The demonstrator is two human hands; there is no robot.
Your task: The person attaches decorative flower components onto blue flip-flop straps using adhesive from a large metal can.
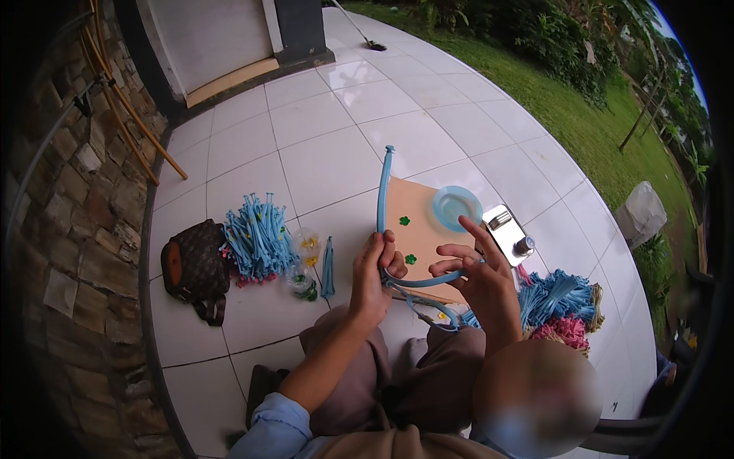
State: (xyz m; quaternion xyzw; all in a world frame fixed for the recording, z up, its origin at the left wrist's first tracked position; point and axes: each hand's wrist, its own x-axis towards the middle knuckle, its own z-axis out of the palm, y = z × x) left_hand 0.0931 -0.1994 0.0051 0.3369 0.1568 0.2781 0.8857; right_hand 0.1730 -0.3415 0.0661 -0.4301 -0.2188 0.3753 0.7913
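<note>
A long, narrow light-blue strap (384, 187) rises from my left hand (373, 277), its knotted end standing up above the fist. My left fingers are closed around it. From there the strap bends across to my right hand (489, 281), where it passes between thumb and fingers; the index finger is stretched out. More of the blue strap hangs in a loop below, over my lap. Behind the hands lies a tan board (417, 200) carrying a green flower-shaped piece (404, 221) and a second green flower (410, 259). A translucent blue bowl (457, 206) sits at the board's far right corner.
Right of the board is a shiny metal tray (501, 222) with a small bottle (524, 245). Blue strap bundles (554, 298) and pink ones (564, 330) lie nearby. At left are another blue bundle (258, 237), clear packs (306, 252) and a brown bag (195, 262).
</note>
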